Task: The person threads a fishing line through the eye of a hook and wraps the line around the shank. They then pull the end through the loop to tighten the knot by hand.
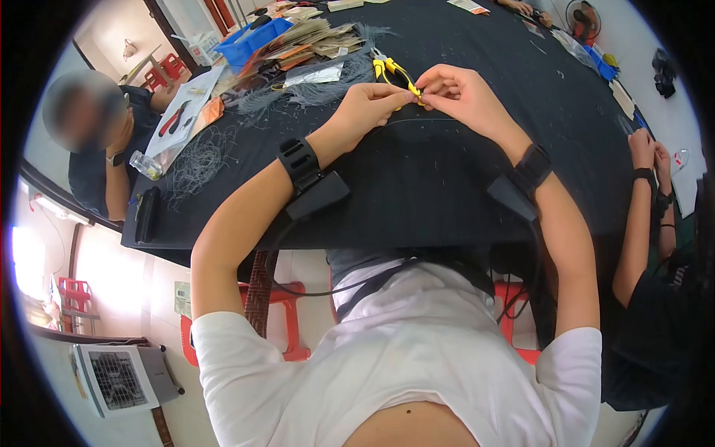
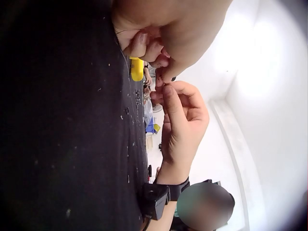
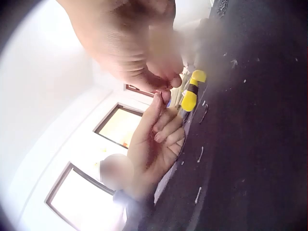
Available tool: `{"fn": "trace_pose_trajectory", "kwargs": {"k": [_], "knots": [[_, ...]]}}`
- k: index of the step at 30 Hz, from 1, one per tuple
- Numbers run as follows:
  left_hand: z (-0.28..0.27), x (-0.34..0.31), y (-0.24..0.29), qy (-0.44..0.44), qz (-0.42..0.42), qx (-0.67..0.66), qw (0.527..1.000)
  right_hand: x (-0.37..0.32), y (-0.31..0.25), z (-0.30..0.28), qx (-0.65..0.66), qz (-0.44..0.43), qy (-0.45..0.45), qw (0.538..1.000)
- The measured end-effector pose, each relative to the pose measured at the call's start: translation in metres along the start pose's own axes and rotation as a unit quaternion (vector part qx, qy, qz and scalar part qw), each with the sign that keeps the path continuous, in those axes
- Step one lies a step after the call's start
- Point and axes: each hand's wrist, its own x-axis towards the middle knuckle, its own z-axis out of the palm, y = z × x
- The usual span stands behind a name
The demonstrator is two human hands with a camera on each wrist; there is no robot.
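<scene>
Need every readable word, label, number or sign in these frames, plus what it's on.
No text is readable in any view.
Brown paper packets stacked on the black table: print too small.
Pale sticker on the tiles below the table: blurred.
Yellow-handled pliers: no marking visible.
Thin wire pinched by the left hand and right hand: bears nothing.

Yellow-handled pliers (image 1: 389,69) lie on the black worktop (image 1: 447,171) just beyond the left hand (image 1: 365,108). Farther to its left are grey wire strands (image 1: 313,89), a blue tray (image 1: 249,41) and a red-handled tool (image 1: 175,118).
</scene>
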Motion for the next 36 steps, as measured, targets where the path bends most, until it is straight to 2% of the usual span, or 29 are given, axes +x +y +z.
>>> {"fn": "trace_pose_trajectory", "kwargs": {"k": [2,14,23,27,30,36], "knots": [[-0.001,-0.001,0.000,0.001,0.001,-0.013,1.000,0.001,0.004,0.000,-0.005,0.012,-0.007,1.000],[0.003,-0.003,0.005,-0.007,-0.005,-0.002,1.000,-0.003,-0.002,0.003,-0.103,-0.057,0.019,0.993],[0.002,0.001,0.001,-0.026,-0.004,-0.035,0.999,-0.003,-0.005,0.005,-0.108,-0.063,0.019,0.992],[0.001,-0.003,0.006,-0.034,-0.019,-0.055,0.998,-0.002,-0.008,0.006,-0.110,-0.077,0.063,0.989],[0.001,-0.004,0.007,-0.035,-0.031,-0.054,0.997,-0.002,-0.005,0.006,-0.115,-0.088,0.063,0.988],[0.002,-0.005,0.010,-0.029,-0.029,-0.055,0.998,-0.004,-0.007,0.004,-0.116,-0.056,0.028,0.991]]}}
